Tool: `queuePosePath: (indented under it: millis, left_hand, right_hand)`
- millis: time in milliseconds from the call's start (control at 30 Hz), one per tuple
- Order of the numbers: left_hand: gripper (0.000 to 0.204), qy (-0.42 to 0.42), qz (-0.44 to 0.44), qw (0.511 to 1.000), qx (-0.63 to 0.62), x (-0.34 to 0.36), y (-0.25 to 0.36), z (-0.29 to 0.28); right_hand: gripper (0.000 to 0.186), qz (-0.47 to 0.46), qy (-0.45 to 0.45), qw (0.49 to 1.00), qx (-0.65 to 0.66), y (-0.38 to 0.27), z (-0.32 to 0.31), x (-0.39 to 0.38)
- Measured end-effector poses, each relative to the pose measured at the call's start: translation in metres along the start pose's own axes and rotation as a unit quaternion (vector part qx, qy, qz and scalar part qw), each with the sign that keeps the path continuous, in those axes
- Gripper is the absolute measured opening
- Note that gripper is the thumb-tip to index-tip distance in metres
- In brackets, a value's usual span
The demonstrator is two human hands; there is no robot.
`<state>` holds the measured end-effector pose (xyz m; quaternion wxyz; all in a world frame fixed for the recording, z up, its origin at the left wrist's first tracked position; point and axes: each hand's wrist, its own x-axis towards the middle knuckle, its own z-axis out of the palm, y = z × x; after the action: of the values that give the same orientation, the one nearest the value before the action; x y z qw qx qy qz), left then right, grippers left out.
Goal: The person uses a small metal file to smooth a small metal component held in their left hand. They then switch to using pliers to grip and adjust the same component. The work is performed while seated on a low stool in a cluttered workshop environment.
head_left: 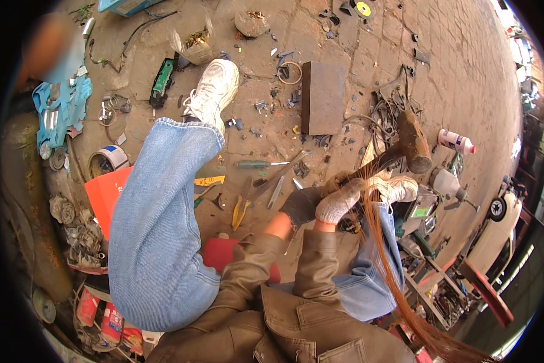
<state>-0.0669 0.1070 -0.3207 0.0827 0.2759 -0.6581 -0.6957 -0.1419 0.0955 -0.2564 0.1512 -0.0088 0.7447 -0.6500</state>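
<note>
My right hand (339, 204), in a pale knit glove, is closed at the handle of a hammer (414, 145). The hammer's heavy, rusty head is raised to the right, above my shoe. Close against the right hand is my left hand (302, 204) in a dark glove; its fingers are mostly hidden, so their grip cannot be made out. Beyond the hands a dark metal block (324, 98) lies on the paving, with broken dark bits around it. A screwdriver (261, 164), yellow-handled pliers (241, 212) and a chisel-like metal bar (276, 192) lie nearer my left hand.
Tangled cables (387, 112) lie right of the block, and a white bottle (456, 141) beyond. Two clear bags of small metal pieces (196, 41) stand ahead. A green circuit board (162, 78) is by my left shoe (214, 91). Long strands of hair (384, 254) hang at right.
</note>
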Motion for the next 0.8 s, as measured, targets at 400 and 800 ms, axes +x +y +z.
queuePosePath:
  millis: [400, 800]
  left_hand:
    - [0.039, 0.402, -0.152, 0.868, 0.249, 0.098, -0.082, -0.163]
    - [0.036, 0.336, 0.056, 0.914, 0.221, 0.153, -0.030, -0.125]
  right_hand:
    - [0.053, 0.113, 0.057, 0.984, -0.127, 0.058, -0.039, -0.020]
    - [0.054, 0.252, 0.110, 0.961, -0.032, 0.059, -0.035, -0.019]
